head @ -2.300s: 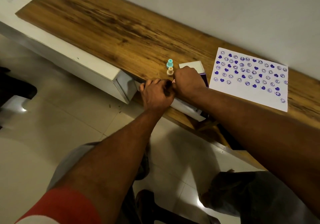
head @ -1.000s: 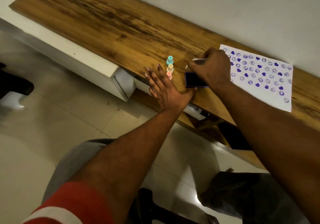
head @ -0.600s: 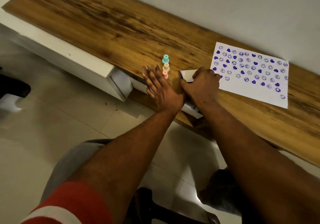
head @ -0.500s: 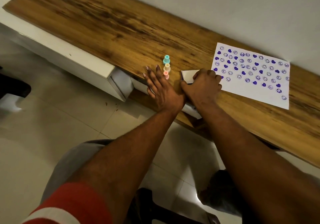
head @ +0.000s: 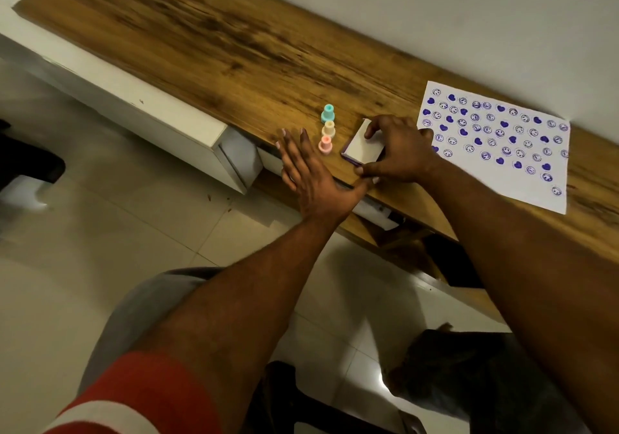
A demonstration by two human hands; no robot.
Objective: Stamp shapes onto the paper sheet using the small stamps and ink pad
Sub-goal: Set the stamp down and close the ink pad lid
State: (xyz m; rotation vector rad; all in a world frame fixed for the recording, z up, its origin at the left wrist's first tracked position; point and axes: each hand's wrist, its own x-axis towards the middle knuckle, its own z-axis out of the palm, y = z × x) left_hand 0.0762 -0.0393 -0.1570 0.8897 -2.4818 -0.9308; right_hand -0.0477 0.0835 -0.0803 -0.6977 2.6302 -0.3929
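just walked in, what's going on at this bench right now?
A person works at the long wooden tabletop. Their right hand grips the white-lidded square ink pad, which looks closed. Their left hand lies flat at the table edge, fingers straight, beside three small plastic stamps standing in a row: teal stamp, cream stamp, pink stamp. None is held. The white paper sheet already carries many purple hearts and smiley faces.
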